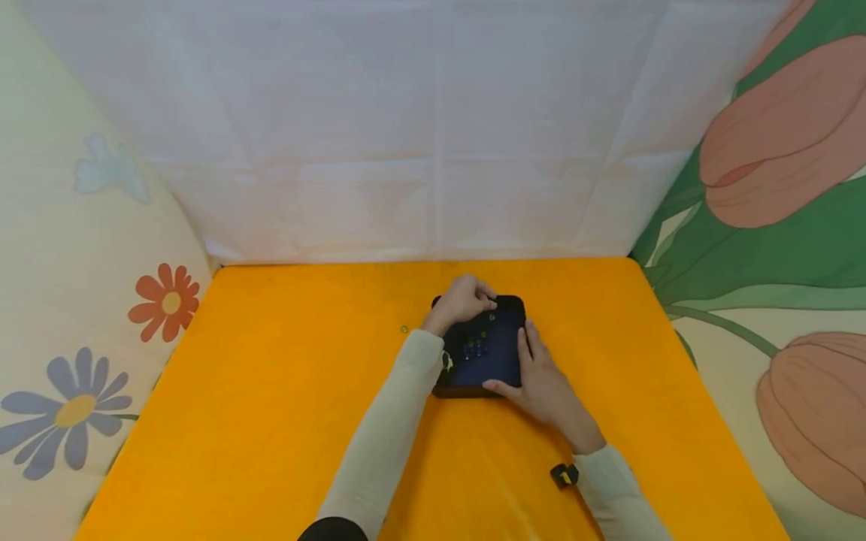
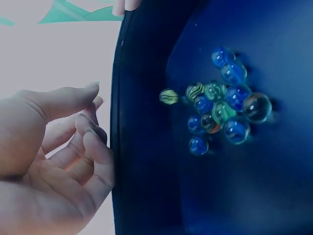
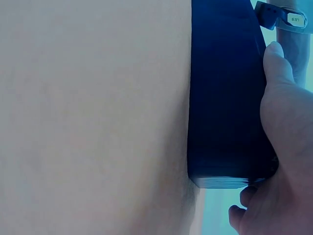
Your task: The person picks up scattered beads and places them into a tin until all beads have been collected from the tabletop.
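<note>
A dark blue-black square tray [image 1: 510,303] sits on the orange table, with several glass marbles [image 2: 238,97] in blue, green and clear tones clustered on its floor. My left hand [image 1: 464,300] is over the tray's far side. In the left wrist view its fingers bend loosely, thumb apart from them, and nothing shows between them. A yellow striped marble [image 2: 168,96] lies apart from the cluster, closest to that hand. My right hand [image 1: 543,383] grips the tray's near right corner, thumb on the front rim and fingers along the right side.
One small marble [image 1: 404,329] lies on the orange tabletop [image 1: 284,391] left of the tray. A white cloth [image 1: 433,150] hangs behind the table's far edge. Flower-patterned cloths [image 1: 764,300] stand on both sides. Cameras are strapped to the wrists.
</note>
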A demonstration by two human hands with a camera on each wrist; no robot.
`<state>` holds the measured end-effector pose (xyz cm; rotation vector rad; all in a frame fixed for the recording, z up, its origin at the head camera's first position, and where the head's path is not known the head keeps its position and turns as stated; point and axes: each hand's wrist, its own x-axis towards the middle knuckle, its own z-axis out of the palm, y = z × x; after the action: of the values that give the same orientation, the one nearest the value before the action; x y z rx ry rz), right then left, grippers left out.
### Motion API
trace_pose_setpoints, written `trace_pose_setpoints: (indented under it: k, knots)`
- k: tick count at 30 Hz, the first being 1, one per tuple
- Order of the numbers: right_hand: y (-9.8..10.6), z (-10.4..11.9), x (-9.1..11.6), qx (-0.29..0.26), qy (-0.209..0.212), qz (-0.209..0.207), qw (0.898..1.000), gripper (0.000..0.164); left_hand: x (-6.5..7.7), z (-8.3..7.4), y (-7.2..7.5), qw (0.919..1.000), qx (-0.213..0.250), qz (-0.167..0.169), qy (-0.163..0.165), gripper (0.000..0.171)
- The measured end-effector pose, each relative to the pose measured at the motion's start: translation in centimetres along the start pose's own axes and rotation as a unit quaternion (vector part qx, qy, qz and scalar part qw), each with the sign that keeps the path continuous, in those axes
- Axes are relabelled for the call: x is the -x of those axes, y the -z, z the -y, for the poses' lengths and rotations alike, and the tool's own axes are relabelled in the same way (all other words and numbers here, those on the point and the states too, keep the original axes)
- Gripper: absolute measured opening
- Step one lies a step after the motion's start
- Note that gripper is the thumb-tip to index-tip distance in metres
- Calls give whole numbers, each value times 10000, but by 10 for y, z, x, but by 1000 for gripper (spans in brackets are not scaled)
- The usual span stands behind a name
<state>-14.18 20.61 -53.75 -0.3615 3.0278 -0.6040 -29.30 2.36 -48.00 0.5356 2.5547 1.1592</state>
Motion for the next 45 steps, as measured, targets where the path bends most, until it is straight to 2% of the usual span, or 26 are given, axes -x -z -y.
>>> trace_pose_setpoints:
  k: [6,11,17,20,26,33,38,45]
  knots:
    - [2,0,0,-32,16,-59,10000,122,1,0,5,9998,-31,-179,-76,20]
    - [1,0,-1,-9,80,-138,9999,122,8,-4,11,9994,-171,-195,-210,21]
    - [0,1,-1,-15,82,-140,9999,121,25,-15,29,9981,-244,-86,-556,23]
    - [-1,2,-1,-29,52,-94,9999,121,37,-13,40,9978,-193,-85,-628,24]
    - [0,2,-1,-91,-78,100,9999,125,66,18,53,9995,27,-79,-318,24]
    - [4,1,2,-201,-152,202,9995,126,87,57,64,9988,-27,-446,190,20]
    - [4,1,4,-231,-192,269,9992,126,96,82,65,9977,-137,-534,394,23]
    - [4,0,2,-197,-163,152,9996,124,99,109,59,9965,-213,-514,627,30]
